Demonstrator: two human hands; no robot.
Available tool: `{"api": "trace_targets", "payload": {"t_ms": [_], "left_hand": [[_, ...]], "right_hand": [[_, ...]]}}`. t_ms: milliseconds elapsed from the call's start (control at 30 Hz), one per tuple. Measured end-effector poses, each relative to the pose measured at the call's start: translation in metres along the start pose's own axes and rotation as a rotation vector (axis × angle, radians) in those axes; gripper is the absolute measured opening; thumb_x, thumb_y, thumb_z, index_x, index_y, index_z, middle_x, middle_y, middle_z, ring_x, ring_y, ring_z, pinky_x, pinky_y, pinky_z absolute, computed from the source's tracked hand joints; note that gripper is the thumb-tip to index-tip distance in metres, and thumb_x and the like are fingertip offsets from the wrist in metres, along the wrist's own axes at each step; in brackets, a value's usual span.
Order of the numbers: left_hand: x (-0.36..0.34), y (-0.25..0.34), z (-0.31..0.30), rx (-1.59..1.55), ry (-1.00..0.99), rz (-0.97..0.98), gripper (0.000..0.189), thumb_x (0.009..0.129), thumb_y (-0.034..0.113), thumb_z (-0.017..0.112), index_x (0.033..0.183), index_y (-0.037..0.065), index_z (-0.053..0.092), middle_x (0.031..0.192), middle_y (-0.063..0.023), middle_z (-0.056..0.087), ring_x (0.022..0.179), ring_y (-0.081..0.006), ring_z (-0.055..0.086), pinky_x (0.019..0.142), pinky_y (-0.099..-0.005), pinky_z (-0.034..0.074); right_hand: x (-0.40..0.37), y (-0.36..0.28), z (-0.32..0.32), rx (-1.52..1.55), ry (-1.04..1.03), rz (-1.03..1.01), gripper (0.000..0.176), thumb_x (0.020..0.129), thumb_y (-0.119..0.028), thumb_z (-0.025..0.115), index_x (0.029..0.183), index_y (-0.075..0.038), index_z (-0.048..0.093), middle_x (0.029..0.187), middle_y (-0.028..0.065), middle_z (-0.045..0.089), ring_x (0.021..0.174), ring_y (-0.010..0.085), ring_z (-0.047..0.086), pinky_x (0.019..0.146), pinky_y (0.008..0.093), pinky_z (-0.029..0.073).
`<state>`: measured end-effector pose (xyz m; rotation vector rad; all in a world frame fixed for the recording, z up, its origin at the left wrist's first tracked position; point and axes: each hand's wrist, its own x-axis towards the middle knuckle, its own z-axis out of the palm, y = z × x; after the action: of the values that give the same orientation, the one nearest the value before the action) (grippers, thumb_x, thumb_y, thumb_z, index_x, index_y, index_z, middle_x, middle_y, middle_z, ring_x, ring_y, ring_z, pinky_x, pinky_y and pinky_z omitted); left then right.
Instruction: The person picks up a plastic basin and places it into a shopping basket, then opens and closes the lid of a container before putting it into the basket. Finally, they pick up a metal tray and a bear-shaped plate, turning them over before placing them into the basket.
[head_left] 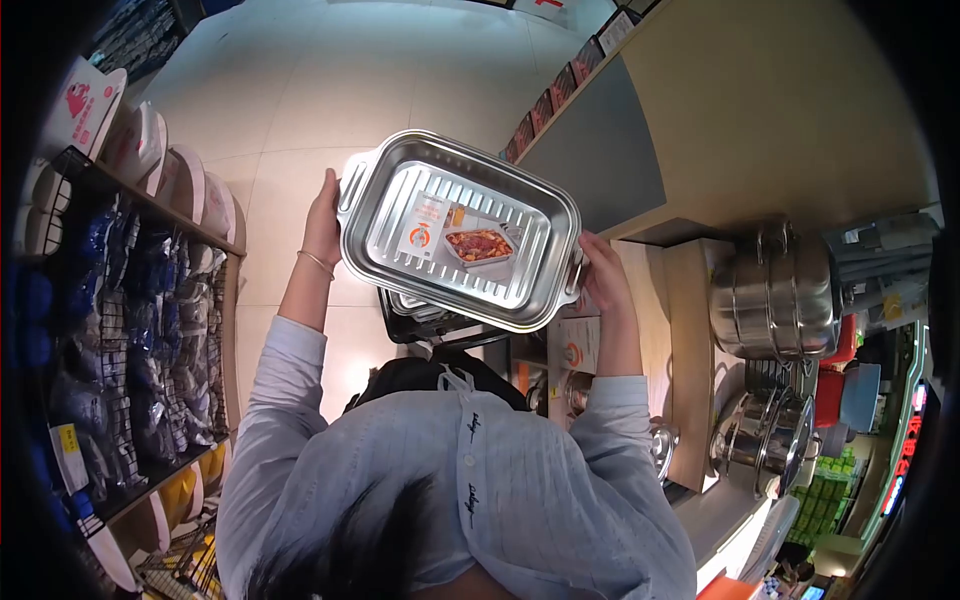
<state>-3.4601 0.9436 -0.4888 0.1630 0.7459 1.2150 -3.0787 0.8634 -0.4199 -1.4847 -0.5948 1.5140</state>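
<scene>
A shiny rectangular metal roasting pan (375, 235) is held up in front of me, slightly tilted, with its ribbed inside facing me. On its base lies a paper label (470, 245) with a picture of a cooked dish. My left hand (322, 222) grips the handle at the pan's left end, and a thin bracelet (316, 264) circles that wrist. Around the handle at the right end, the fingers of my right hand (605, 275) are closed. Below the pan, a black basket or cart (400, 325) shows in part, with more metal ware inside.
Racks of plastic-wrapped goods (150, 330) stand along the left. On the right, a wooden shelf (690, 370) carries a stacked steel steamer pot (770, 300) and another lidded pot (765, 440). A large wooden panel (790, 110) rises at upper right. Pale floor tiles (400, 80) stretch ahead.
</scene>
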Motion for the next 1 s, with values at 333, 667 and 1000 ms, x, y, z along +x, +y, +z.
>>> {"api": "trace_targets", "payload": {"t_ms": [333, 667, 1000], "left_hand": [[0.116, 0.001, 0.003, 1.586, 0.068, 0.472, 0.047, 0.066, 0.017, 0.072, 0.099, -0.004, 0.047, 0.096, -0.0160, 0.051, 0.081, -0.0223, 0.055, 0.074, -0.0292, 0.046], [0.192, -0.079, -0.043, 1.754, -0.011, 0.488, 0.043, 0.064, 0.004, 0.069, 0.102, 0.006, 0.050, 0.095, -0.0147, 0.051, 0.083, -0.0279, 0.055, 0.074, -0.0330, 0.048], [0.199, -0.180, -0.108, 1.753, 0.039, 0.303, 0.035, 0.070, 0.008, 0.061, 0.103, 0.006, 0.051, 0.101, -0.0174, 0.050, 0.092, -0.0334, 0.051, 0.082, -0.0374, 0.042]], "right_hand": [[0.082, 0.028, 0.018, -0.463, -0.056, 0.340, 0.055, 0.080, -0.029, 0.059, 0.118, 0.002, 0.035, 0.089, 0.0116, 0.055, 0.070, 0.0175, 0.059, 0.050, 0.0298, 0.052], [0.136, 0.164, 0.027, -0.438, -0.407, 0.634, 0.043, 0.079, -0.003, 0.043, 0.121, -0.002, 0.035, 0.113, 0.0180, 0.044, 0.089, 0.0351, 0.055, 0.053, 0.0432, 0.056], [0.158, 0.239, 0.001, -0.162, -0.414, 0.876, 0.041, 0.077, -0.002, 0.047, 0.118, -0.005, 0.040, 0.105, 0.0142, 0.053, 0.087, 0.0297, 0.058, 0.062, 0.0454, 0.055]]}}
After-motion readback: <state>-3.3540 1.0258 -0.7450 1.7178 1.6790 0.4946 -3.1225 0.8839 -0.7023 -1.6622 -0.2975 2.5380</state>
